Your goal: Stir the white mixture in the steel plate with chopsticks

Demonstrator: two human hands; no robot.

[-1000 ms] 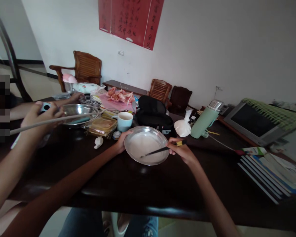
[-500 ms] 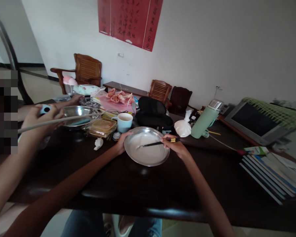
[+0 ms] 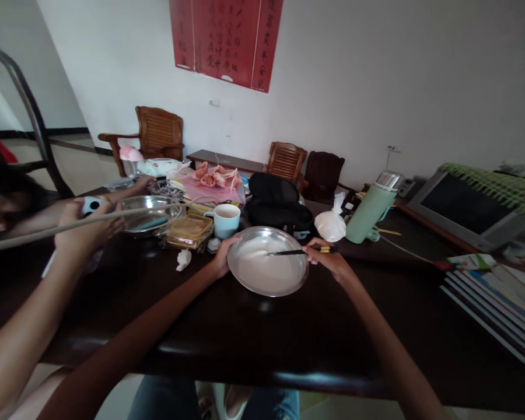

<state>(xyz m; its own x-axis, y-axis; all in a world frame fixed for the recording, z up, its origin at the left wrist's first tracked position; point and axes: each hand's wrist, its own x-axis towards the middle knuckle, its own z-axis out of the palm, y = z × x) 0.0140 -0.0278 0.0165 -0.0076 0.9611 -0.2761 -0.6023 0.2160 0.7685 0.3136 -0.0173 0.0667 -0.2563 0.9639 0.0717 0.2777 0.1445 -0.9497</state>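
A round metal bowl (image 3: 269, 291) on the dark table holds a pale, milky mixture (image 3: 266, 271). My left hand (image 3: 224, 256) grips the bowl's left rim. Over the right rim, my right hand (image 3: 326, 256) is closed around dark chopsticks (image 3: 289, 252) with yellow bands at the upper end. Their lower ends dip into the mixture, where whitish matter coats them and hides the tips. Just behind the bowl are a light blue mug (image 3: 226, 221) and an open black case (image 3: 275, 204). A tied bag of white powder (image 3: 331, 224) lies beyond my right hand.
At left, another person's hand (image 3: 85, 224) holds a light blue object near a second metal bowl (image 3: 151, 201). A cable crosses there. A plastic-wrapped box (image 3: 188, 230) and crumpled tissue (image 3: 184, 260) lie nearby. A green thermos (image 3: 371, 210) and stacked books (image 3: 494, 309) are at right.
The view has shifted slightly, so most things sit further right. The chopsticks' dipped ends have moved from the bowl's left-middle toward its far side. My left hand stays on the rim.
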